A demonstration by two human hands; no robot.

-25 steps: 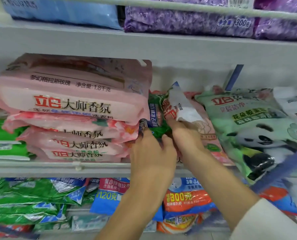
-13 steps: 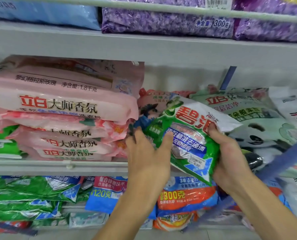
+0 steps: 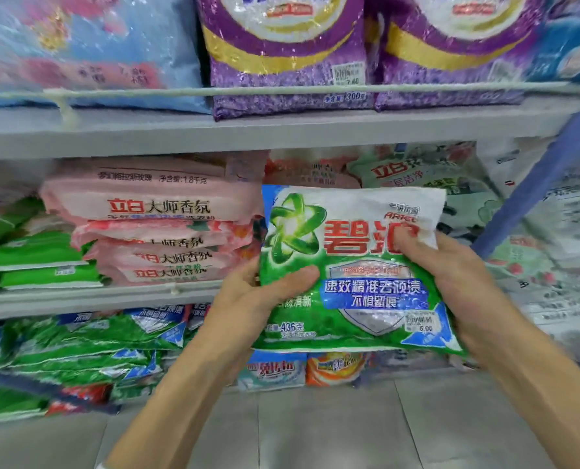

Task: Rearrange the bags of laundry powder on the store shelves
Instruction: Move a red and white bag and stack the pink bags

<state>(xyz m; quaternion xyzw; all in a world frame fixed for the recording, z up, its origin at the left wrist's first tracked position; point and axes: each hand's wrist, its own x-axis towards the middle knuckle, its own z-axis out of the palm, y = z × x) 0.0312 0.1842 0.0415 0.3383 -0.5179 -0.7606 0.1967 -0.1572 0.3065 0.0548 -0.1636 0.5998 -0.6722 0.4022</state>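
I hold a green and white laundry powder bag [image 3: 346,309] flat in front of the middle shelf, its printed front facing me. My left hand [image 3: 248,299] grips its left edge, thumb across the front. My right hand [image 3: 457,282] grips its right side, thumb pressed near the red lettering. A stack of pink bags [image 3: 160,225] lies on the middle shelf [image 3: 96,296], just left of the held bag. Behind the held bag sit a pink bag [image 3: 309,174] and a pale green panda bag [image 3: 417,170], partly hidden.
Purple bags [image 3: 282,55] and a blue bag [image 3: 89,45] stand on the top shelf behind a rail [image 3: 180,91]. Green bags [image 3: 35,258] lie at far left. The bottom shelf holds green bags [image 3: 79,346], plus blue and orange ones [image 3: 336,367]. A blue post [image 3: 535,184] slants at right.
Both hands pulled the green bag out from between the stacks on the middle shelf, turned it face-on and drew it toward me. The view tilted up, showing more of the top shelf.
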